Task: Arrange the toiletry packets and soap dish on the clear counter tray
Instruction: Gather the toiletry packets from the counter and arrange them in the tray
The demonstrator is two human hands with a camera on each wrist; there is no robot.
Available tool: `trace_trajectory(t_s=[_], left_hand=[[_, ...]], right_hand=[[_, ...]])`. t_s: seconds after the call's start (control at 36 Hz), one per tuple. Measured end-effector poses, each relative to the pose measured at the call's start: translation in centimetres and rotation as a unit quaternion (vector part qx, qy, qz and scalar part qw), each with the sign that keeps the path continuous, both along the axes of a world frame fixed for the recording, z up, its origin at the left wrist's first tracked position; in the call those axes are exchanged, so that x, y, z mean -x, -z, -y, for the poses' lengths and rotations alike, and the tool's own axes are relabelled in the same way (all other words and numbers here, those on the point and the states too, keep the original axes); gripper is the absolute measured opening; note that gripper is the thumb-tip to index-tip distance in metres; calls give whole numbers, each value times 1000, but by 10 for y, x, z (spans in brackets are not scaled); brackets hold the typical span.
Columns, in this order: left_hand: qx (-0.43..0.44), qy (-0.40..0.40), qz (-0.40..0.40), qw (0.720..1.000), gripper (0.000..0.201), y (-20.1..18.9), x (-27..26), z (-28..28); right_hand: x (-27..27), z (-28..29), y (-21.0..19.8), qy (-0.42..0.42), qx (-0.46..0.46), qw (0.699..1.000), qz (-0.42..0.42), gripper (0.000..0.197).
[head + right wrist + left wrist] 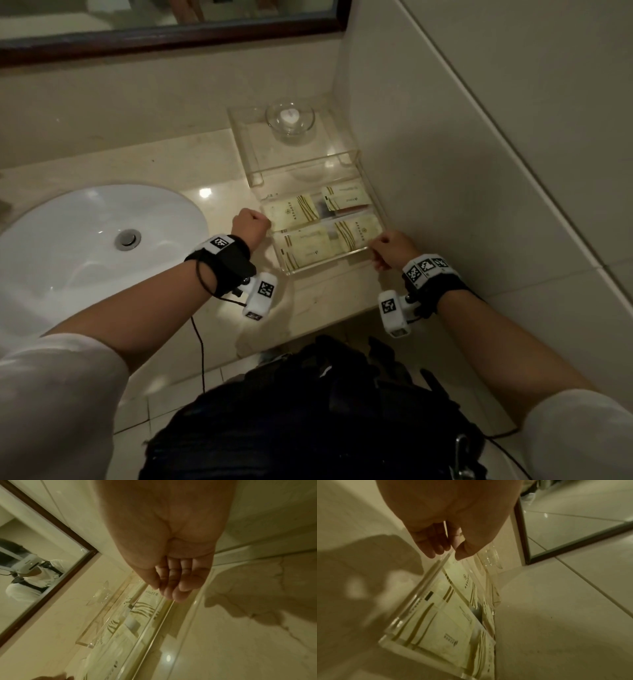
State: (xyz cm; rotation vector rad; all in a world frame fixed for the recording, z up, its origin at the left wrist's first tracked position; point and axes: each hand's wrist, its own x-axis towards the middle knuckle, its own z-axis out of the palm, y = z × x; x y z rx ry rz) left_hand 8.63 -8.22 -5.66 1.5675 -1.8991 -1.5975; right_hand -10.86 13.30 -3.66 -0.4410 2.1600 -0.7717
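Observation:
A clear acrylic tray (329, 263) stands on the counter against the right wall. Its low front section holds several cream toiletry packets (298, 214) lying flat. On its raised back shelf sits a glass soap dish (290, 118) with a white soap in it. My left hand (251, 226) pinches the tray's left wall between thumb and fingers (435, 550); the packets (447, 632) show through the wall (423, 588). My right hand (390, 248) grips the tray's front right corner, its fingers (173, 588) curled at the tray rim (154, 632).
A white sink (85, 240) fills the counter to the left. A dark-framed mirror (171, 34) hangs behind, and a tiled wall (445, 171) closes the right side. The counter's front edge (308, 329) runs just below the tray.

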Motion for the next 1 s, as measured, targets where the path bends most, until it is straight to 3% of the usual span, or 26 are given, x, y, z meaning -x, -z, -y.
trace_trajectory(t_s=[0.22, 0.36, 0.64, 1.0], left_hand=[[-263, -36, -60, 962, 24, -2, -5, -8], [-332, -59, -68, 939, 25, 1, -9, -15], [-356, -8, -53, 933, 20, -10, -17, -16], [-255, 61, 47, 964, 13, -17, -12, -15]], right_hand=[[-6, 6, 0, 127, -33, 978, 160, 30], [-16, 8, -6, 191, 17, 955, 228, 19], [-16, 14, -4, 226, 63, 936, 264, 24], [0, 13, 17, 288, 42, 935, 204, 38]])
